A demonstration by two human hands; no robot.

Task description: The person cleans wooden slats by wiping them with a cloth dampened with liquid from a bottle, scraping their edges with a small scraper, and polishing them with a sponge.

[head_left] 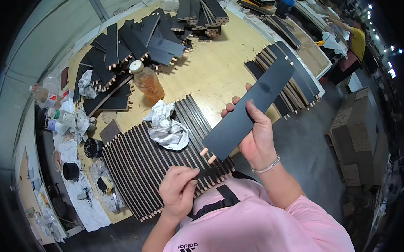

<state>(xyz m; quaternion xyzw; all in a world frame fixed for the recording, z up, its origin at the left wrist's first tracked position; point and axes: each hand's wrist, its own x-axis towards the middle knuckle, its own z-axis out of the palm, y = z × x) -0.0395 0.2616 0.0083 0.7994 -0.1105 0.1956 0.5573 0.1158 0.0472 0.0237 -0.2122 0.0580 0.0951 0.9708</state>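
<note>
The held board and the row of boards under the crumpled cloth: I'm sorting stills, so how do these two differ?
The held board is raised in the right hand, while the row of boards sits lower, with the crumpled cloth on it. The held board shows a broad face; the row of boards shows mostly narrow edges, packed side by side. Both are dark, with pale pegs at the ends.

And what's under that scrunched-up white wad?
Dark boards, packed in a row, run in under the edges of the white wad. Whatever lies beneath its middle is covered, so I can't tell if anything else is hiding there.
</note>
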